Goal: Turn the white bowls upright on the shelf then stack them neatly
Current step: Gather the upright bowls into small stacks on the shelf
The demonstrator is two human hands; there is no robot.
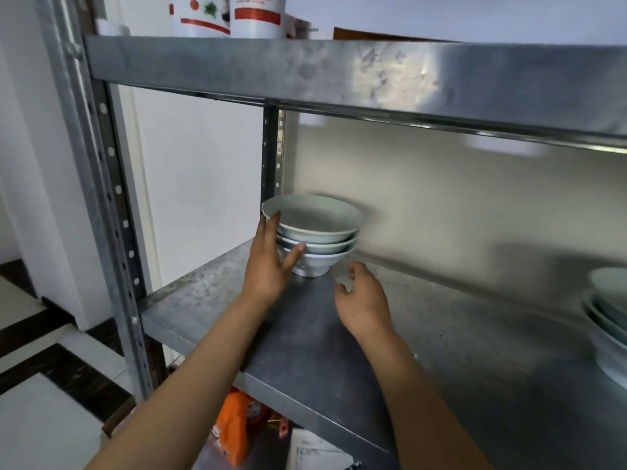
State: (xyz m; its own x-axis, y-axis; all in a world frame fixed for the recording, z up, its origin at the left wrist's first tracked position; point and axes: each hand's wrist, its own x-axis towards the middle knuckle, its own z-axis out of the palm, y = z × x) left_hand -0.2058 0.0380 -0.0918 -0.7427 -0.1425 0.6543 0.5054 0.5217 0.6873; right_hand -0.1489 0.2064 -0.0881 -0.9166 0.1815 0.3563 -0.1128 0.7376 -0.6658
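A stack of 3 white bowls (314,232) stands upright, nested rim-up, at the back left corner of the metal shelf (441,334), close to the rear upright post (271,150) and the back panel. The left hand (268,266) lies flat against the stack's side at about 9 o'clock: its fingers (271,225) are spread and loose, the fingertips reaching the top bowl's rim, the thumb pressed against the lower bowls near the foot. It steadies the stack without closing around it. The right hand (363,296) hovers over the shelf at about 4 o'clock from the stack, near the foot but not touching it, fingers loosely curled and holding nothing. At 3 o'clock, at the picture's right edge and well apart, sits a second pile of pale bowls (607,317), partly cut off. An orange bottle (234,425) shows on the level below.
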